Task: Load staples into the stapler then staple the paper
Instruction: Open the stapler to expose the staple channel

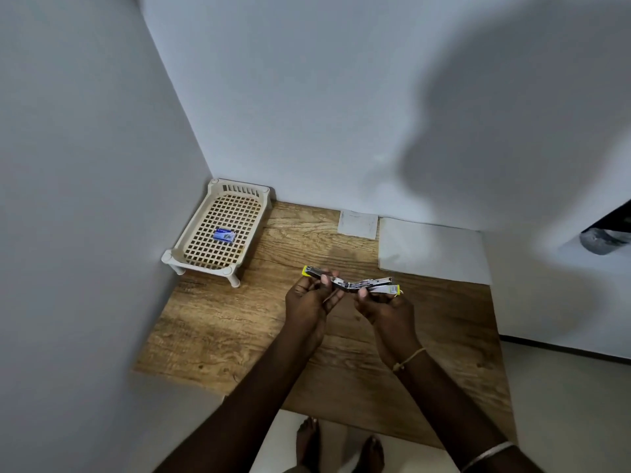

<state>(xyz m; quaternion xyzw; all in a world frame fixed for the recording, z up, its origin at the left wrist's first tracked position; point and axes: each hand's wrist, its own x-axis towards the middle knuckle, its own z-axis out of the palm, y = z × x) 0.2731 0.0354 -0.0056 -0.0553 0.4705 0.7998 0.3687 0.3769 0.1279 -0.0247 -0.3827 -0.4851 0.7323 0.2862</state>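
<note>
Stapler: swung open into a shallow V, held above the desk in front of me. My left hand is clamped on its left arm, my right hand on its right arm (yellow tips show at both ends). Staple box: blue, lying in the cream lattice tray, well left of the stapler. Paper: white sheet flat on the desk beyond the stapler, with a smaller slip beside it.
</note>
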